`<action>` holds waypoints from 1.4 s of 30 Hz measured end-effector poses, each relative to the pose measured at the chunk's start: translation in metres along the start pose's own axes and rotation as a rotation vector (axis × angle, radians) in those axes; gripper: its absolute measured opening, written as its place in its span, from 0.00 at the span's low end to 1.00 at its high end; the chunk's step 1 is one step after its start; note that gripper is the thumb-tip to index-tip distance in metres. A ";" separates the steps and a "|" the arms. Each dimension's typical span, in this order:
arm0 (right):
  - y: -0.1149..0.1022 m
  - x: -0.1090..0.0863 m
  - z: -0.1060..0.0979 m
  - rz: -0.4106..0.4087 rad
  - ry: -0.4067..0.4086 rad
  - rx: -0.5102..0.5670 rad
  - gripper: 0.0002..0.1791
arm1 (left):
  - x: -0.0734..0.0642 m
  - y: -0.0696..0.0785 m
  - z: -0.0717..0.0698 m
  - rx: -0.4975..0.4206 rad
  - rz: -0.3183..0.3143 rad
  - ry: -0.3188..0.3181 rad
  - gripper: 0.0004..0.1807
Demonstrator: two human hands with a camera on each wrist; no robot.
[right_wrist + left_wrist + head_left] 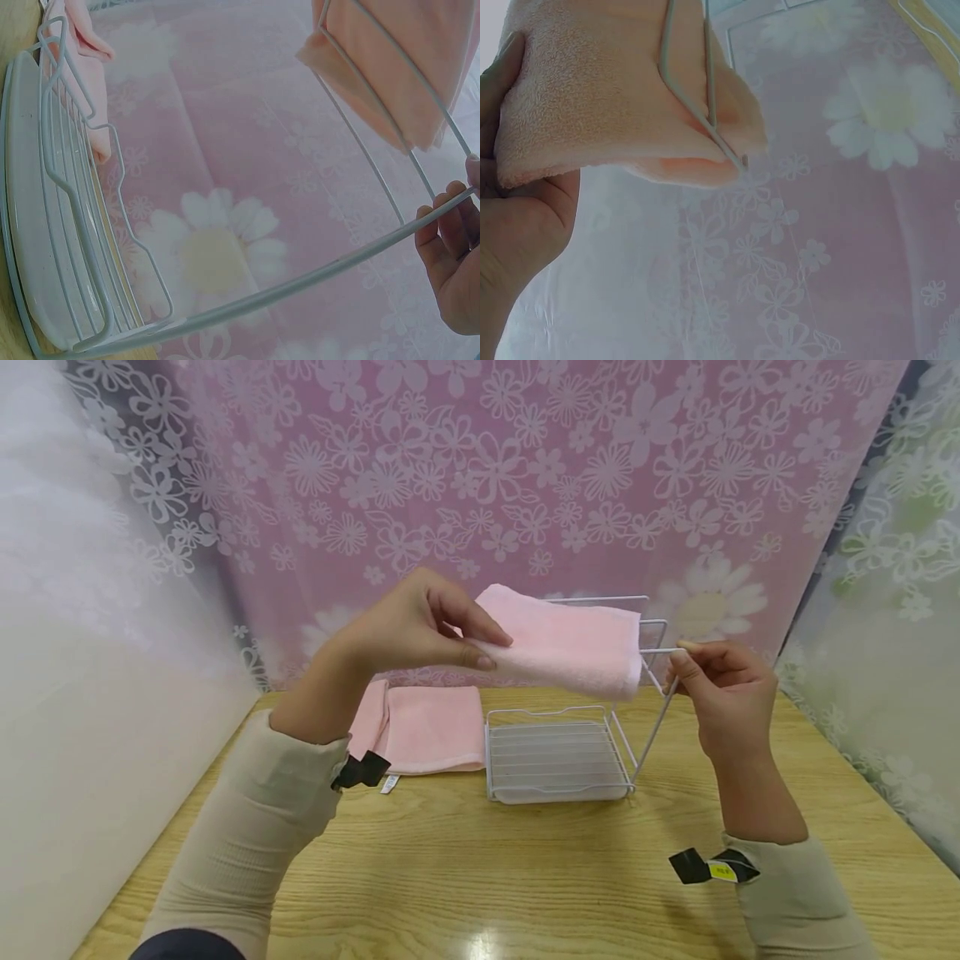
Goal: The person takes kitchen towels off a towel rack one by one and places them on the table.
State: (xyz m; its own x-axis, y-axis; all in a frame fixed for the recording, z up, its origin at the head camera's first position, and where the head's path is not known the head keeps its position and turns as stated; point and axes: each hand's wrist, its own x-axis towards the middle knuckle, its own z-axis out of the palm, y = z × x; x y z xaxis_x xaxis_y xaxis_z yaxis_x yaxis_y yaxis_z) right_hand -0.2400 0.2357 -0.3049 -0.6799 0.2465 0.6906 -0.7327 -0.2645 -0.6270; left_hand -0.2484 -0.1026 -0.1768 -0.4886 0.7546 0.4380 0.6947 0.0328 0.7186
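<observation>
My left hand (420, 627) pinches the near left edge of a pink towel (573, 647) between thumb and fingers. That towel lies over the upper bars of a white wire rack (650, 739). Its soft folds hang below the bars in the left wrist view, where my hand (525, 240) grips one edge. My right hand (731, 702) pinches the rack's upper right corner. In the right wrist view, the fingers (454, 217) are around the wire frame, beside the bars under the towel. The rack stands upright on the table.
Another pink towel (435, 727) lies folded on the wooden table (480, 868), left of the rack, with a small white tag (389, 784) sticking out. A pale tray (562, 762) sits in the rack's wire base. Behind hangs a pink floral curtain (450, 468).
</observation>
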 end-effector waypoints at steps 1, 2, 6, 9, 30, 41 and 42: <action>0.000 0.000 0.000 0.004 -0.004 0.015 0.11 | -0.002 -0.001 -0.001 -0.008 -0.008 0.002 0.11; 0.000 0.000 0.000 0.004 -0.007 0.020 0.11 | -0.003 -0.001 -0.001 -0.018 -0.018 0.004 0.11; 0.001 0.000 0.001 0.012 -0.015 0.060 0.10 | -0.010 -0.003 -0.005 -0.032 -0.048 0.012 0.11; 0.001 0.000 0.000 0.003 -0.009 0.035 0.10 | -0.016 -0.005 -0.007 -0.034 -0.074 0.022 0.11; 0.003 0.002 -0.001 0.001 -0.010 0.026 0.11 | -0.061 -0.029 -0.017 -0.008 -0.141 0.062 0.12; 0.002 0.001 -0.002 0.002 -0.017 0.073 0.11 | -0.080 -0.040 -0.016 -0.034 -0.244 0.116 0.12; 0.002 0.001 -0.002 0.002 -0.016 0.073 0.11 | -0.081 -0.042 -0.016 -0.019 -0.253 0.122 0.11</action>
State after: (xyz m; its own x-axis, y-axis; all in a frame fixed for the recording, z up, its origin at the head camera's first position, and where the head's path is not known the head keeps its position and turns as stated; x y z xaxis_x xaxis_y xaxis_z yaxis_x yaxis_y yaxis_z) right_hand -0.2417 0.2374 -0.3062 -0.6804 0.2311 0.6954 -0.7269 -0.3327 -0.6007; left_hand -0.2468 -0.1753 -0.2340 -0.7056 0.6398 0.3046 0.5334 0.1966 0.8227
